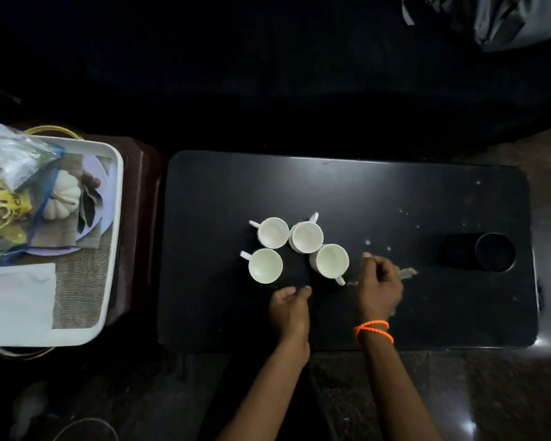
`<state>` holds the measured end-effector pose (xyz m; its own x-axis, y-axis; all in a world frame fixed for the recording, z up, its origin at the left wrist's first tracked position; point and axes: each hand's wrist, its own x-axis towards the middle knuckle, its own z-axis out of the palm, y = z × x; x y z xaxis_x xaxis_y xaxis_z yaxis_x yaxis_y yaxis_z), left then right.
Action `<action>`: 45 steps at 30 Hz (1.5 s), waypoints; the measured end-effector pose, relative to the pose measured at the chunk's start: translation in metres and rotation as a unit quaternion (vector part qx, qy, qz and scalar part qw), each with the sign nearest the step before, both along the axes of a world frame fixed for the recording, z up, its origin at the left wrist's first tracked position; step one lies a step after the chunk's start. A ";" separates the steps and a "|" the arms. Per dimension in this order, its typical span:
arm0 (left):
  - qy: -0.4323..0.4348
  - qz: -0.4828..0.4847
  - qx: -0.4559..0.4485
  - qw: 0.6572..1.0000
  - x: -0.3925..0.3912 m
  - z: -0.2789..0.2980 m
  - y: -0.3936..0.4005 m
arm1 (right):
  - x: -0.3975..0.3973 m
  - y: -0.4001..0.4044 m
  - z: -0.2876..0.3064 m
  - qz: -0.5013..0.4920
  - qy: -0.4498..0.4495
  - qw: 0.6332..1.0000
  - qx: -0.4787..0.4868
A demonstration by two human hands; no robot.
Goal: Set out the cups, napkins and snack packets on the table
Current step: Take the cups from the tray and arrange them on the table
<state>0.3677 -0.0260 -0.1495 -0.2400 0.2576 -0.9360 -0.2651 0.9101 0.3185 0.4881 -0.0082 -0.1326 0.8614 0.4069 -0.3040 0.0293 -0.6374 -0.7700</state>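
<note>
Several white cups (306,237) stand upright and close together in the middle of the black table (395,198). My left hand (290,308) rests just below them, fingers loosely curled, holding nothing. My right hand (379,284), with an orange band on the wrist, hovers right of the nearest cup (331,261), beside its handle, fingers curled and not gripping it. On the left, a white tray (110,249) holds white napkins (16,300), a yellow snack packet (0,205) and clear bags.
The tray sits on a dark red stand left of the table and also carries a small white pumpkin ornament (62,197) on a lilac plate. A round cup recess (494,252) is sunk into the table's right end. Pale smudges mark the tabletop there.
</note>
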 end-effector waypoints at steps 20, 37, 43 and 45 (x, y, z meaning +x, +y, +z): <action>0.063 -0.320 0.162 0.931 0.048 0.032 -0.020 | 0.022 -0.058 -0.007 0.107 0.259 0.957 -0.071; 0.027 -0.336 0.130 0.932 0.055 0.033 -0.074 | 0.033 -0.117 -0.014 0.099 0.246 0.959 -0.098; 0.030 -0.305 0.139 0.942 0.060 0.025 -0.074 | 0.040 -0.114 -0.016 0.100 0.244 0.961 -0.084; 0.030 -0.304 0.140 0.942 0.060 0.024 -0.073 | 0.040 -0.114 -0.015 0.098 0.252 0.959 -0.083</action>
